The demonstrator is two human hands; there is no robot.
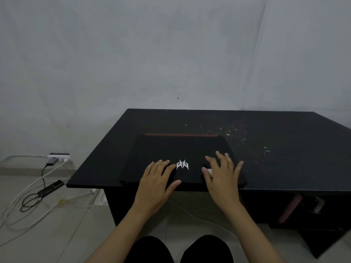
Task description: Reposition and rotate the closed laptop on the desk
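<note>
- The closed laptop (180, 158) lies flat on the black worktop (275, 149), at its near edge and toward its left end; a red strip runs along the laptop's far edge.
- A pale logo (182, 164) sits on the lid near the laptop's front, between the two hands.
- The left hand (156, 179) rests palm down on the lid left of the logo, fingers spread flat, thumb lying along the laptop's front edge; it grips nothing.
- The right hand (221, 173) lies spread and flat on the lid right of the logo, fingers splayed toward the laptop's right edge, nothing clasped.
- Pale flecks dot the worktop beyond and right of the laptop.
- Left of the laptop, down on the floor, cables (38, 190) trail from a wall socket (59, 157).
</note>
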